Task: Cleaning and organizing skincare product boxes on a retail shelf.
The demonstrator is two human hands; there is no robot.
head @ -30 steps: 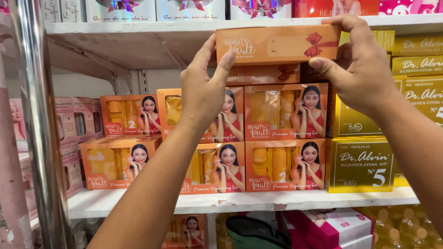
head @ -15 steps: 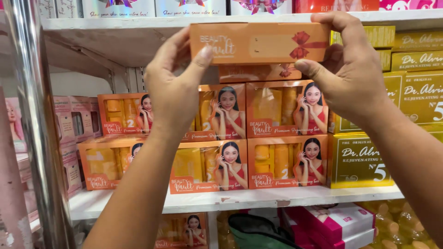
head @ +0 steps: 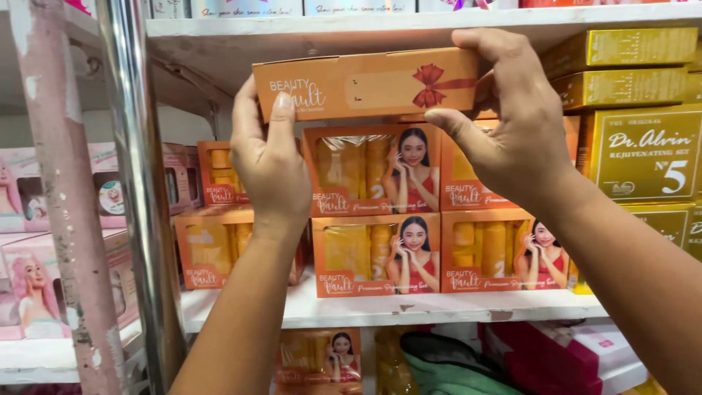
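Observation:
I hold a flat orange box [head: 365, 82] with a red printed bow up in front of a white shelf, its long side facing me. My left hand [head: 272, 157] grips its left end, thumb on the front. My right hand [head: 512, 124] grips its right end, fingers over the top edge. Just behind and below the box stand stacked orange boxes [head: 374, 212] of the same kind, two layers high, each with a picture of a person on the front.
Gold boxes [head: 643, 146] are stacked at the right of the same shelf [head: 409, 311]. A metal pole [head: 139, 183] and a worn pink post [head: 62, 197] stand at the left, with pink boxes [head: 29, 285] behind. More boxes lie on the shelf below.
Both hands have carried the orange box a little to the left and slightly down in the view, closer to the top of the stacked orange boxes. The grip is unchanged.

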